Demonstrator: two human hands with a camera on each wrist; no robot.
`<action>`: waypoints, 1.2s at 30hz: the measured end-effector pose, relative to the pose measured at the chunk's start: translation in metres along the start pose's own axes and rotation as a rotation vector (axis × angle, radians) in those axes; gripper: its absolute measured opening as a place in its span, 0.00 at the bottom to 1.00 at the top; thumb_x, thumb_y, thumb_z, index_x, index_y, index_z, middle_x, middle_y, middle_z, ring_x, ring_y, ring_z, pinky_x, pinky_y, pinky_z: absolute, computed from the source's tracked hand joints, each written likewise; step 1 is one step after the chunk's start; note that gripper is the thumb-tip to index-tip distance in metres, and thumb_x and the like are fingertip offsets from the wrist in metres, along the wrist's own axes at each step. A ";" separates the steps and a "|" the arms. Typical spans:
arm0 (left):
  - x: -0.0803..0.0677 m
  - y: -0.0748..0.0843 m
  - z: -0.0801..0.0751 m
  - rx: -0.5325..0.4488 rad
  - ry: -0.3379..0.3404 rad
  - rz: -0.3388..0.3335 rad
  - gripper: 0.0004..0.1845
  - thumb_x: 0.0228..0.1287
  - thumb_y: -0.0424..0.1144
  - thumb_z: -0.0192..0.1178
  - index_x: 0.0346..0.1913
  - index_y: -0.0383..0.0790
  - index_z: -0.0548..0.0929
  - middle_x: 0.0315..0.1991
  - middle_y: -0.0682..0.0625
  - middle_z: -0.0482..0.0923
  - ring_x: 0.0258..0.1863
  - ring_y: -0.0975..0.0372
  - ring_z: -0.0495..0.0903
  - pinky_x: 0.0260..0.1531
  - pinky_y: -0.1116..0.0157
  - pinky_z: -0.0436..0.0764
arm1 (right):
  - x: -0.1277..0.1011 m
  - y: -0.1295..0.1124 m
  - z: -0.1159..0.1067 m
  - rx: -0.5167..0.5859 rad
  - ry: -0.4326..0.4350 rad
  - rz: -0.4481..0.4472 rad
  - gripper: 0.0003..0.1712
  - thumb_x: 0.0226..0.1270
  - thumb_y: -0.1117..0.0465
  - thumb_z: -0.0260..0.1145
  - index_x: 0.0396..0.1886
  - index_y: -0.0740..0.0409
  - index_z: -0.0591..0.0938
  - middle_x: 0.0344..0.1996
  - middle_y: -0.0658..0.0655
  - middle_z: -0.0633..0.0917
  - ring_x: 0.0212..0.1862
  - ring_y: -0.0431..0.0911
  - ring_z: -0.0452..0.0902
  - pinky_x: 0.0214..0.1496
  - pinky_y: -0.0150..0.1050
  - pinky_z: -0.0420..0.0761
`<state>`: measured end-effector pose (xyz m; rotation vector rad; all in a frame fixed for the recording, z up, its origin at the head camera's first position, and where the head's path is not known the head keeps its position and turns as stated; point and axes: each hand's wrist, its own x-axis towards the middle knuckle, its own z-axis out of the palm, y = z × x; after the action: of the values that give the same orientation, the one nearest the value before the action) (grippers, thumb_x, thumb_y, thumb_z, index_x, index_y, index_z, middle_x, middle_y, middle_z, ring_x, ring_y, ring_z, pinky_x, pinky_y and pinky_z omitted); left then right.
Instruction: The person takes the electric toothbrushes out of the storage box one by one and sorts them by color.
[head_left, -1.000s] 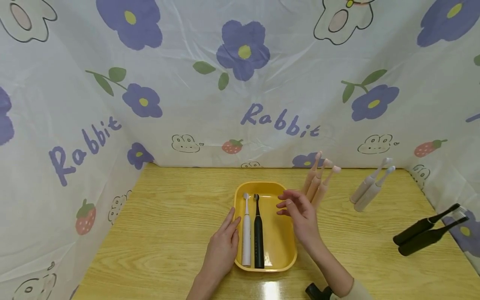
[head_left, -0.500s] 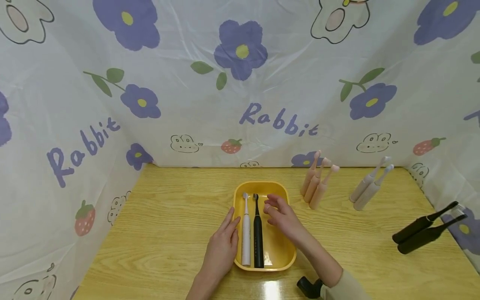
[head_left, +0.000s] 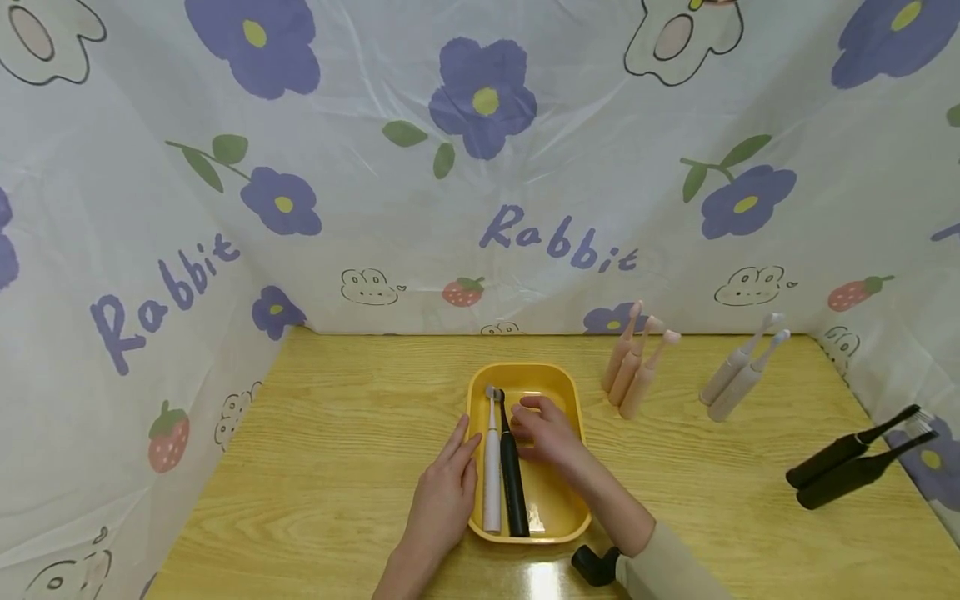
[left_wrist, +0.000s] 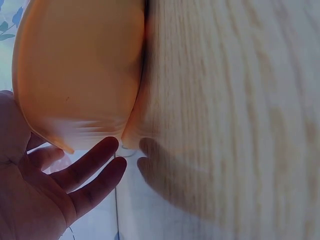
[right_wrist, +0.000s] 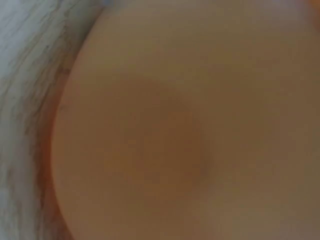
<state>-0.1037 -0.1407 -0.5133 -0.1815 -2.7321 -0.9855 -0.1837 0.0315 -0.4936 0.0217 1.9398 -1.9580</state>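
Note:
In the head view a yellow tray point(head_left: 558, 518) holds a white electric toothbrush point(head_left: 492, 479) along its left side. Beside that lies a black electric toothbrush point(head_left: 513, 483), its head leaning left against the white one's head. My right hand point(head_left: 547, 433) is inside the tray, fingertips right at the black toothbrush's upper part, fingers loosely bent. My left hand point(head_left: 444, 492) rests on the tray's left rim with fingers extended; the left wrist view shows these fingers point(left_wrist: 100, 187) beside the tray's outer wall point(left_wrist: 80, 75). The right wrist view is filled by the tray's blurred wall point(right_wrist: 200, 150).
Three pink toothbrushes point(head_left: 632, 375) stand right of the tray on the wooden table point(head_left: 337, 467). Farther right stand two pale toothbrushes point(head_left: 742, 379), then two black toothbrushes point(head_left: 847, 467). A patterned curtain point(head_left: 375, 208) closes off the back and sides.
My right hand has moved left, from over the tray's right side to the black toothbrush. That toothbrush's head has shifted left to the white one's. My left hand has stayed put.

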 end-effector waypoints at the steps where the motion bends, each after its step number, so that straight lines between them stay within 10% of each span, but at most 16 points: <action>1: 0.000 0.000 0.000 -0.001 0.000 -0.001 0.18 0.74 0.29 0.58 0.63 0.33 0.82 0.75 0.44 0.67 0.62 0.49 0.78 0.53 0.51 0.82 | 0.001 0.000 0.001 -0.012 -0.004 0.013 0.30 0.80 0.59 0.56 0.70 0.75 0.64 0.55 0.76 0.78 0.56 0.66 0.80 0.48 0.56 0.84; 26: -0.001 -0.002 -0.001 0.008 0.021 0.022 0.16 0.72 0.27 0.58 0.60 0.32 0.84 0.74 0.42 0.68 0.53 0.54 0.83 0.39 0.59 0.83 | 0.002 0.007 0.002 -0.381 -0.205 0.048 0.24 0.68 0.60 0.70 0.58 0.69 0.76 0.34 0.58 0.83 0.30 0.46 0.77 0.29 0.37 0.76; 36: -0.001 0.000 0.001 -0.005 0.004 0.012 0.16 0.73 0.29 0.59 0.60 0.34 0.85 0.74 0.44 0.67 0.61 0.51 0.79 0.48 0.54 0.84 | -0.005 0.008 -0.006 -0.207 -0.332 -0.013 0.19 0.73 0.69 0.63 0.59 0.74 0.71 0.29 0.64 0.82 0.21 0.49 0.79 0.24 0.44 0.84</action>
<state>-0.1031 -0.1403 -0.5142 -0.1957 -2.7221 -0.9882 -0.1782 0.0389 -0.5000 -0.3496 1.9077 -1.6349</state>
